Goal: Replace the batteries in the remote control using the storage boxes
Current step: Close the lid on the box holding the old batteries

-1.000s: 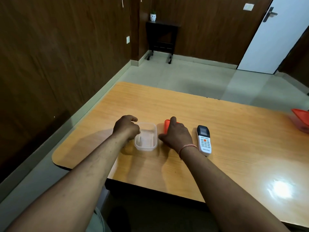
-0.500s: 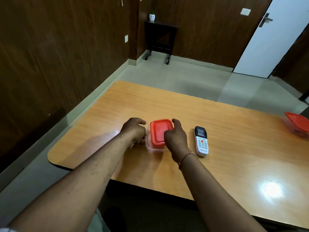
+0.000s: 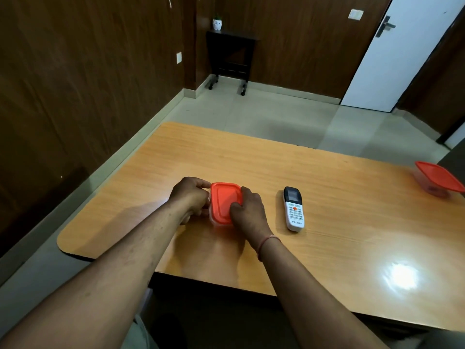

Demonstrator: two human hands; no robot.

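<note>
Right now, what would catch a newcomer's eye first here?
The orange lid on the small box near the table's front edge, with the left hand and right hand on either side of it. Just right lies a white remote, and a second orange-lidded box sits far right.

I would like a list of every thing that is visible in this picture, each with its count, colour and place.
table: 1, light wood, fills the foreground
small box: 1, clear with orange lid on top, near left part of the table, between both hands
remote control: 1, white with black top, face up, right of the small box
second box: 1, clear with orange lid, far right edge of the table
side table: 1, dark, in the far corner
small pot: 1, white, on the side table
door: 1, white, back right
left hand: 1, at the box's left side
right hand: 1, on the lid's right edge
</note>
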